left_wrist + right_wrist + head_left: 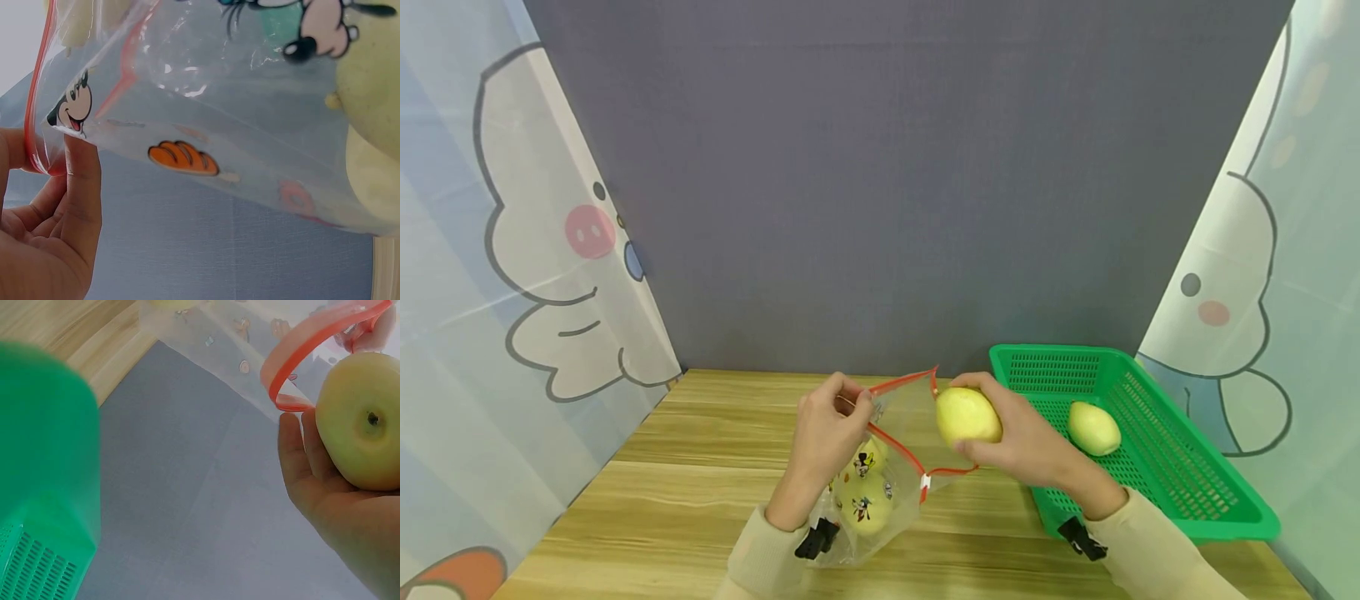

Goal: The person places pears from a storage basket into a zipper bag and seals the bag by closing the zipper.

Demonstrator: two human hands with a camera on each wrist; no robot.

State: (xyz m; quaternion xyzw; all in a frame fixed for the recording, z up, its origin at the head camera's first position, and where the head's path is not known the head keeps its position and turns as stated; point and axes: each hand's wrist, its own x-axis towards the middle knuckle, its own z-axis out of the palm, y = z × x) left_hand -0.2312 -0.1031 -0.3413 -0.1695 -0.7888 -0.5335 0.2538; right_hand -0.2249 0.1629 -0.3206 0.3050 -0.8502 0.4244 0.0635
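Observation:
A clear zip bag [904,500] with a red zip edge and cartoon prints hangs open between the hands. My left hand [826,437] pinches its rim at the left, thumb against fingertips; the left wrist view shows the fingers [82,200] at the red edge. Inside the bag lie yellow lemons [863,505], seen through the plastic. My right hand [1030,437] grips another pale yellow lemon [967,415] right at the bag's mouth. Its dark stem mark faces the right wrist camera, with fingertips [290,428] beside the red zip strip.
A green slotted plastic basket [1206,467] stands on the right of the wooden table [700,483], with one lemon [1093,428] in it. A grey backdrop [880,192] rises behind the table, with cartoon-printed curtains [542,250] at either side.

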